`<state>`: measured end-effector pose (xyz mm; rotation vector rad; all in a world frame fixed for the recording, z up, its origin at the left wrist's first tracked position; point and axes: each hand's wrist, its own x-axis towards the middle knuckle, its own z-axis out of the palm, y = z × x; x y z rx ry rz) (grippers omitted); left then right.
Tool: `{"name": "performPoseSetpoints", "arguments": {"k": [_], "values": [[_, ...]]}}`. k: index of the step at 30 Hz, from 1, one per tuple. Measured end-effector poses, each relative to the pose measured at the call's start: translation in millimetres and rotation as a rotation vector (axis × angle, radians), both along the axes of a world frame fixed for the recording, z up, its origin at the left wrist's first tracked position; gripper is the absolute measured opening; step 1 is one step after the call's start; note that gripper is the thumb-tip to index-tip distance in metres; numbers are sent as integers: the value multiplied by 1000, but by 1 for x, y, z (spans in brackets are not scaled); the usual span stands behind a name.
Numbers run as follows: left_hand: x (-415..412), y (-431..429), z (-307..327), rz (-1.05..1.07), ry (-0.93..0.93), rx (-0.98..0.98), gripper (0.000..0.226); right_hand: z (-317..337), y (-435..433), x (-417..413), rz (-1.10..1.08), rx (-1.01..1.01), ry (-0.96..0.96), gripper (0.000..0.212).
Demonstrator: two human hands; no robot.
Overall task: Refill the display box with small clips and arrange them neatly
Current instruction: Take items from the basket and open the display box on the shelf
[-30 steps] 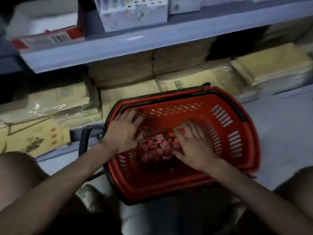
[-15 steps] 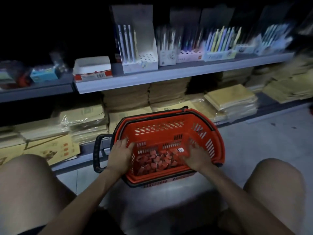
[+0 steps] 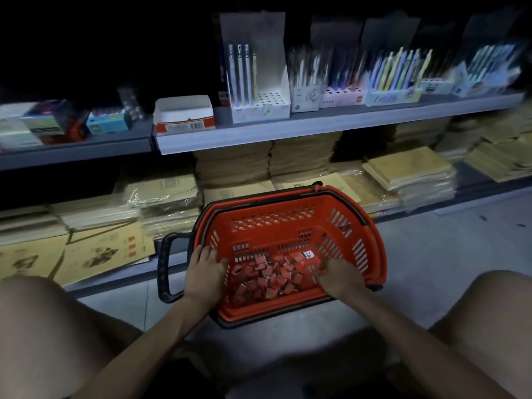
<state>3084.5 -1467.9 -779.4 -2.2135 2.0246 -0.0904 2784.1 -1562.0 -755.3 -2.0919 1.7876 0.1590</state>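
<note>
Head view: red basket [image 3: 288,207] holds red clips [image 3: 268,279]; left hand [image 3: 205,272] flat, right hand [image 3: 335,274] grip unclear.

Perforated plastic basket [image 3: 288,208]; paper-wrapped clips [image 3: 267,279]

L grip [image 3: 205,269] flat, fingers straight; R grip [image 3: 335,273] palm down, fingers unclear.

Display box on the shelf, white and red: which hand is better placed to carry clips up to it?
Left, probably. The display box sits up and left of the basket, nearer the left hand; the right hand would have to cross the basket. Both hands touch the clips.
</note>
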Motion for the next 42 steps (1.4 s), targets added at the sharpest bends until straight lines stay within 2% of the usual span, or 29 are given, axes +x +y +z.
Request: {"name": "performPoseSetpoints", "arguments": {"k": [5, 10, 16, 20, 25, 29, 32, 34, 37, 39, 42], "values": [[18, 11, 11, -1, 115, -39, 71, -6, -5, 15, 70, 58, 36, 39], [31, 4, 11, -19, 130, 6, 72, -12, -25, 35, 187, 226, 123, 40], [35, -7, 10, -35, 61, 47, 82, -37, -55, 79, 498, 352, 307, 51], [37, -11, 8, 17, 128, 34, 57, -85, -73, 118, 650, 321, 369, 79], [38, -11, 4, 19, 171, 28, 42, -146, -97, 151, 813, 305, 463, 120], [37, -13, 4, 0, 196, -18, 40, -180, -108, 164, 950, 255, 556, 133], [37, -15, 2, 32, 191, 31, 33, -209, -110, 160, 1014, 190, 598, 128], [38, -17, 1, 54, 195, 49, 32, -218, -117, 157, 1032, 193, 514, 125], [37, -17, 2, 56, 181, 50, 31, -219, -119, 159, 1047, 253, 376, 103], [36, -18, 3, 66, 171, 60, 32, -225, -116, 157, 962, 258, 292, 94], [36, -20, 5, 72, 149, 90, 34, -232, -109, 159, 911, 259, 277, 72]]}}
